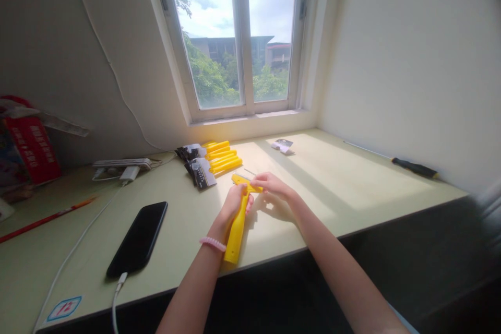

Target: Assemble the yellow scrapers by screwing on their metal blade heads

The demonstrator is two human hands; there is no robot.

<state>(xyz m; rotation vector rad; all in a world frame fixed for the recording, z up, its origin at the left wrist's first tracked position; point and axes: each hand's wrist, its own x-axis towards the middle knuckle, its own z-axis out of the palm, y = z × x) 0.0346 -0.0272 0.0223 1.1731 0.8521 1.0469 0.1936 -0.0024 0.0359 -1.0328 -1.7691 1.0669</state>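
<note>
A yellow scraper (236,235) with a long handle lies tilted above the desk's front edge, its wide head pointing away from me. My left hand (235,199), with a pink coiled band on the wrist, is wrapped round its neck just below the head. At the right end of the head, my right hand (271,183) pinches with thumb and fingers closed; a thin strip shows beside these fingertips, too small to make out. Behind my hands, several yellow-handled scrapers (226,160) lie in a pile with dark card sleeves (201,173) over their heads.
On the pale green desk (313,193), a black phone (138,239) with a white cable lies left. A power strip (122,165) and red stick (50,219) are farther left. A crumpled wrapper (282,146) lies near the window, a screwdriver (415,167) at the right.
</note>
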